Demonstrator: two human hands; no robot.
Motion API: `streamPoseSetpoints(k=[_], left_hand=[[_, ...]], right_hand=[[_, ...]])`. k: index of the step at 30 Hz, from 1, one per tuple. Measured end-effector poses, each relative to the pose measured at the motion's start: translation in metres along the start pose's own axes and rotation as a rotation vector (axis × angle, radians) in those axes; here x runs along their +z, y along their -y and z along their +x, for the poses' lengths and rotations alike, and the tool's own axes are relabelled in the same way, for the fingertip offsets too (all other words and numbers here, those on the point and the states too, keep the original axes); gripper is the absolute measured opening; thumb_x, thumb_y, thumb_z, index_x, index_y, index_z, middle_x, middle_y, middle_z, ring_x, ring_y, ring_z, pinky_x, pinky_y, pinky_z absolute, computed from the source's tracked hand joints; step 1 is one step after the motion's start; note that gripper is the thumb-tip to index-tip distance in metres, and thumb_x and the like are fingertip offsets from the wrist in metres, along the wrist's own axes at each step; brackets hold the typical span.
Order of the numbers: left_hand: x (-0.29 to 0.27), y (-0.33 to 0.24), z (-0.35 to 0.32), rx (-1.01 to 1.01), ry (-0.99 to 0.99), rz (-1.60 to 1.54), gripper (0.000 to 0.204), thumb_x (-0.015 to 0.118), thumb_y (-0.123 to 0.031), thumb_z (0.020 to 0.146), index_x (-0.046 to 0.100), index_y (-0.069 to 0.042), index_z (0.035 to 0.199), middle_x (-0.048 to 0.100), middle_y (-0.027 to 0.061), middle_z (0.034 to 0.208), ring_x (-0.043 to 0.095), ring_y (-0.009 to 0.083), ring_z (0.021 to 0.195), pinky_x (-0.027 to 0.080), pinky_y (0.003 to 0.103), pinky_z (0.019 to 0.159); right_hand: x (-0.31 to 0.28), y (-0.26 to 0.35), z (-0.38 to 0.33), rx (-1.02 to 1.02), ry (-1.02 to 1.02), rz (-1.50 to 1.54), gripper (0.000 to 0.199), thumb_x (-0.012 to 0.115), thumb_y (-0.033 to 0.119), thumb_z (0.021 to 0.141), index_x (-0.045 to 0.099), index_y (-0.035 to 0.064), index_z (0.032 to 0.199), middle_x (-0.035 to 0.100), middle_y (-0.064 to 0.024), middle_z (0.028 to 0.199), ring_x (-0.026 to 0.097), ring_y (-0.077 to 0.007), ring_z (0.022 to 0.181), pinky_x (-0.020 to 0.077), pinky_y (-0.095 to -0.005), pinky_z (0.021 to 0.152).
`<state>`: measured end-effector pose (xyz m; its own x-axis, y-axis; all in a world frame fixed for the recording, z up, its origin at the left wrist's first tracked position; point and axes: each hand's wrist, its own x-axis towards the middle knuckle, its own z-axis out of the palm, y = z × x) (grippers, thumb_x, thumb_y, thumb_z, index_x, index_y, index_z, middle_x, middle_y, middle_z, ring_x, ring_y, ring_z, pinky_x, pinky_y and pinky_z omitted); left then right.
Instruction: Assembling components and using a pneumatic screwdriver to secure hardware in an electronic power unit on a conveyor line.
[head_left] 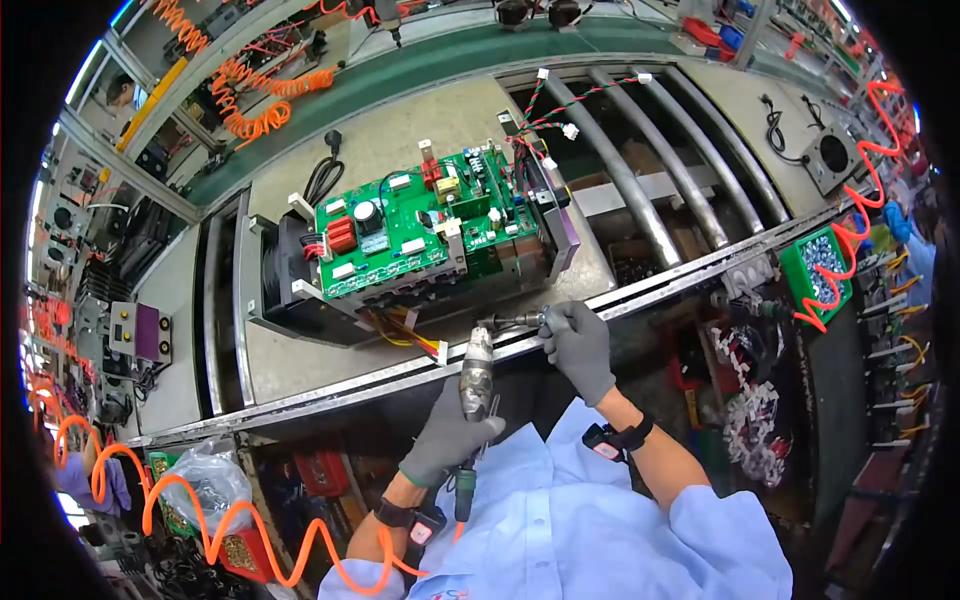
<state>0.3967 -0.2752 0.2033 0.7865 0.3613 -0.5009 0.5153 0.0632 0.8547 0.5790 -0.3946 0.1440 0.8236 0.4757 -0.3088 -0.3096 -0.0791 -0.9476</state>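
- Grey workbench pallet (pixel 400 150): it carries one open electrical unit and sits above a metal rail that runs along the bench's near edge.
- Black-cased unit (pixel 300 290): it rests on the pallet, tilted, with a green circuit board (pixel 420 225) mounted on top; red, yellow and black wires hang out from its near side.
- Loose wire harness (pixel 550 110): twisted red and green leads with white plugs rise from the board's right end.
- Orange coiled air hose (pixel 200 510): it loops across the lower left and runs up toward the tool's base.
- Green parts bin (pixel 820 265): it sits well to the right and holds small metal pieces.
- Pneumatic screwdriver (pixel 477 375): it is held just in front of the unit, over the rail, nose toward the bench.
- Left hand (pixel 450 435): grey-gloved, wrapped tightly around the screwdriver's body.
- Right hand (pixel 580 345): grey-gloved, fingers pinched narrowly on the screwdriver's bit (pixel 520 320) at the tool's front end.
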Motion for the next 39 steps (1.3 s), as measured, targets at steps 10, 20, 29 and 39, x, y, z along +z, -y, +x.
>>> streamPoseSetpoints(k=[10,20,29,39], left_hand=[[-0.009,0.004,0.017,0.052,-0.039,0.1,0.064,0.079,-0.023,0.073,0.045,0.0,0.123,0.055,0.0096,0.098,0.055,0.0174,0.085,0.05,0.034,0.074],[-0.018,-0.009,0.029,0.034,-0.151,0.212,0.067,0.077,-0.03,0.072,0.045,0.002,0.121,0.058,0.0147,0.097,0.061,0.0259,0.087,0.05,0.039,0.077],[-0.006,-0.01,0.053,0.084,-0.245,0.294,0.065,0.074,-0.032,0.074,0.04,0.001,0.118,0.062,0.0246,0.095,0.065,0.0416,0.089,0.052,0.049,0.076],[0.017,-0.017,0.06,0.037,-0.309,0.212,0.06,0.069,-0.022,0.074,0.032,0.004,0.114,0.064,0.0328,0.097,0.065,0.0485,0.094,0.052,0.052,0.085]], right_hand=[[0.018,0.006,0.006,-0.052,-0.09,0.047,0.022,0.059,0.024,0.099,0.058,0.0026,0.102,0.061,-0.0045,0.073,0.054,-0.0064,0.055,0.0431,-0.0221,0.045],[0.008,0.032,0.038,-0.779,-0.464,-0.64,0.08,0.08,0.018,0.073,0.039,-0.0032,0.138,0.051,-0.0196,0.123,0.056,-0.0285,0.111,0.0461,-0.0363,0.095],[0.014,0.014,0.084,-0.862,-0.438,-0.589,0.082,0.063,-0.005,0.072,0.028,-0.0043,0.147,0.05,-0.0222,0.131,0.054,-0.0351,0.119,0.0431,-0.0335,0.101],[0.017,0.016,0.088,-0.846,-0.468,-0.694,0.061,0.085,0.025,0.072,0.051,-0.001,0.116,0.068,-0.0202,0.094,0.069,-0.0393,0.091,0.0532,-0.042,0.076]])
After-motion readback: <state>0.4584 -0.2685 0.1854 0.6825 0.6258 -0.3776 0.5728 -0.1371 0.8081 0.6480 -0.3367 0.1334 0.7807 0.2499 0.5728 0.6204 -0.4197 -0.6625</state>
